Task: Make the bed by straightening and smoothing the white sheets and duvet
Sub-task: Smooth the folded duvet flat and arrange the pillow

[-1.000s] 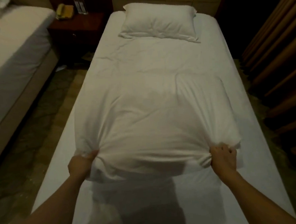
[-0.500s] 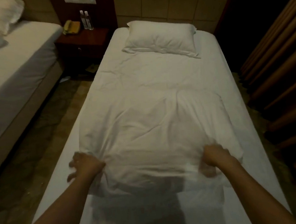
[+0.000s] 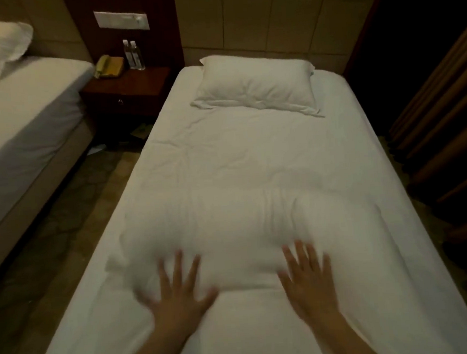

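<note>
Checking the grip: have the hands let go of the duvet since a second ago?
Yes. Both hands, left and right, now lie spread flat at the duvet's near edge.

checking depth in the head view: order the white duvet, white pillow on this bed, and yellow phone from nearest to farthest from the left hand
From the left hand:
1. Rumpled white duvet, under its fingertips.
2. White pillow, at the bed's head, ahead to the right.
3. Yellow phone, on the dark wooden nightstand, far left.

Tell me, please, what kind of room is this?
Probably a hotel room with twin beds: a second bed beside this bed, a nightstand holding a telephone and two water bottles, and a padded wall panel.
</note>
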